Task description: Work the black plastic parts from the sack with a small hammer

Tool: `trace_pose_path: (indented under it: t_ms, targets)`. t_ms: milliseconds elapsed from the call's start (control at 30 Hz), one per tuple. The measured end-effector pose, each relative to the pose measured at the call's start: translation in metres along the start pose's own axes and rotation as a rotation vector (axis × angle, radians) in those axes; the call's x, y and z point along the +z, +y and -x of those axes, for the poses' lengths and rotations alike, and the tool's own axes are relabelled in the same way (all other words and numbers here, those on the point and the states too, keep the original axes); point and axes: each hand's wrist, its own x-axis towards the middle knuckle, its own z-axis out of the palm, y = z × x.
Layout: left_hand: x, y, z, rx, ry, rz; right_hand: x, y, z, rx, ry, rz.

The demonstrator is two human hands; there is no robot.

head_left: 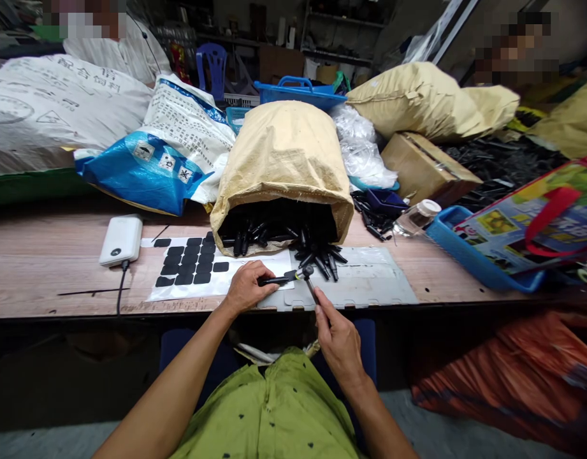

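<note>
My left hand (249, 285) rests at the table's front edge, its fingers closed on a slim black tube (273, 280) that lies pointing right. In my right hand (338, 335) is a small hammer (310, 282), gripped by its dark handle. The hammer's head is close to the tube's right end; whether they touch I cannot tell. A white sheet (154, 290) with several rows of black rounded patches (190, 260) lies left of my left hand. Beyond both hands a tan sack (286, 146) lies with its mouth toward me, and black tubes (322, 258) spill from it onto a grey board (379, 277).
A white power bank (121, 240) with a cable stands at the left. Blue-and-white sacks (154, 159) lie behind it. At the right are a clear jar (416, 218), a blue tray (484, 264) and a colourful bag (536, 217). People (114, 48) sit across the table.
</note>
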Motion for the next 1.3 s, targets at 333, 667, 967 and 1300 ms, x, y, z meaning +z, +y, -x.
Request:
trace_pose_path:
  t_ms: [333, 667, 967, 1300]
  targets:
    - [0.000, -0.001, 0.001, 0.022, 0.004, -0.029, 0.004, 0.025, -0.004, 0.177, -0.080, 0.005]
    - [-0.004, 0.008, 0.005, 0.079, 0.039, 0.028, 0.003, 0.023, -0.008, 0.203, -0.101, -0.065]
    - [0.011, 0.050, 0.084, 0.068, -0.410, 0.186, 0.003, 0.024, -0.009, 0.163, -0.087, -0.061]
    - [0.068, -0.021, 0.108, -0.476, -0.534, -0.258, 0.006, 0.027, -0.009, 0.175, -0.087, -0.042]
